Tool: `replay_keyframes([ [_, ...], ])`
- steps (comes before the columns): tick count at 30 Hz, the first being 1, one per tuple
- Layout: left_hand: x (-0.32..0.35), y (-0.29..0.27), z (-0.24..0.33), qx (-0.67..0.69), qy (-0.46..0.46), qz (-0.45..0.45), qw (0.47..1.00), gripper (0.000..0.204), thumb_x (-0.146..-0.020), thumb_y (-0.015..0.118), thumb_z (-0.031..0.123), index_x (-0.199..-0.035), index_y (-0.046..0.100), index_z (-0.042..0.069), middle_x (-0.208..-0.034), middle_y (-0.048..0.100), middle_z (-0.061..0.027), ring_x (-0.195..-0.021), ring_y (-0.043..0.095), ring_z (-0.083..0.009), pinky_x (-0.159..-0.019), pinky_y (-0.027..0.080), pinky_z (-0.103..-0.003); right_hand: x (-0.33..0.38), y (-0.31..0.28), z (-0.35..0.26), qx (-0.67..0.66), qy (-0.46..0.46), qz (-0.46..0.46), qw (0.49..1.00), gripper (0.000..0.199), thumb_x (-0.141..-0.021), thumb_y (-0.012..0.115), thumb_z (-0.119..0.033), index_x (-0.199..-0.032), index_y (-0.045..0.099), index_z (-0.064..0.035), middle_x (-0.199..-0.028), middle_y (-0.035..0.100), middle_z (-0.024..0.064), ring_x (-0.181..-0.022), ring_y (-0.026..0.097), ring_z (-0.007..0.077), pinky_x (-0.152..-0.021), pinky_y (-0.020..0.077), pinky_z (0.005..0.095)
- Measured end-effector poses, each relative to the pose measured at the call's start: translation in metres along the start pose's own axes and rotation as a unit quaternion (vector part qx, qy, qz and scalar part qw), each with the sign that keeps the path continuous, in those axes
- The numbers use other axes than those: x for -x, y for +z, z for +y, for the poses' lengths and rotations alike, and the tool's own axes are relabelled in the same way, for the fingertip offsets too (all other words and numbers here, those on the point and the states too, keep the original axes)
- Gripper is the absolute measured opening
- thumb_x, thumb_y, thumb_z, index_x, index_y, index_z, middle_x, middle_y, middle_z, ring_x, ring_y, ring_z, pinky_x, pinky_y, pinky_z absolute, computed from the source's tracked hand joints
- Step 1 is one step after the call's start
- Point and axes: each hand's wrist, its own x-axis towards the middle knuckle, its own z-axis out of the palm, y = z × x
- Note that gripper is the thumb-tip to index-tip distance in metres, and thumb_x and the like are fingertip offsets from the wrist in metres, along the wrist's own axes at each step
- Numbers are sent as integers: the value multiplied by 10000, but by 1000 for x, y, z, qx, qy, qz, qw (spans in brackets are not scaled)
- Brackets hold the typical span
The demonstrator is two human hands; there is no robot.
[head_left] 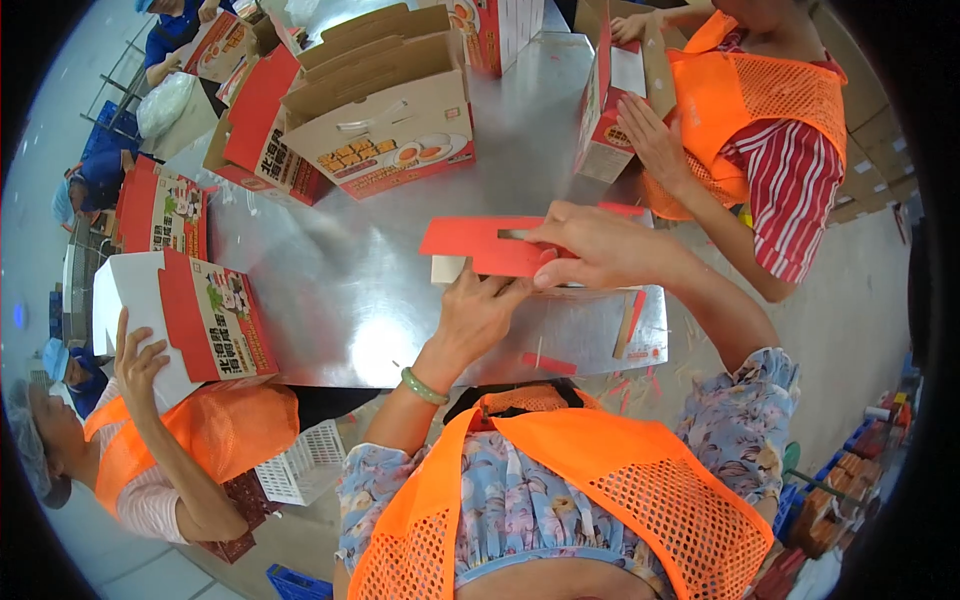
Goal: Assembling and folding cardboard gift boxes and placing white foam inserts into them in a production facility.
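In front of me at the metal table's near edge is a cardboard gift carton with a red top flap [465, 243] that has a handle slot cut in it. My right hand [610, 245] grips the flap's right end, with fingers at the slot and the thumb below. Bent fingers of my left hand [474, 312], its wrist wearing a green bangle [424, 388], hold the carton's near side just under the flap. Most of the carton's body is hidden beneath the flap and my hands, and some left fingertips are covered too.
Open printed cartons [385, 125] stand at the table's far left. A co-worker on the left holds a white-and-red carton [180, 320]; another at the right handles a red carton [605, 110]. Red scraps [548, 364] lie along the near edge, with a white crate [300, 465] below.
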Motion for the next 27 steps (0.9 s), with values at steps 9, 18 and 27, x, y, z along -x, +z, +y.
replay_keyframes([
  [9,2,15,-14,11,83,64,994,239,-794,715,118,-1028,759,144,-1014,682,-43,-920,638,-275,-720,569,-357,4,47,19,161,-105,147,970,541,-894,700,-344,-1227,605,71,-1054,635,193,-1020,591,354,-917,480,440],
  [18,-7,8,-13,56,104,138,983,235,-735,761,76,-966,759,118,-909,718,-32,-833,665,-226,-794,592,-353,-3,11,31,61,-106,89,989,488,-874,702,-329,-1233,635,-4,-1007,630,115,-959,579,295,-830,494,412],
  [27,16,1,-11,17,93,127,987,237,-730,795,52,-958,777,111,-928,713,-33,-874,661,-233,-762,579,-376,13,92,21,247,-105,352,897,377,-845,711,-178,-1186,664,-24,-1151,651,87,-1003,597,255,-821,506,375],
])
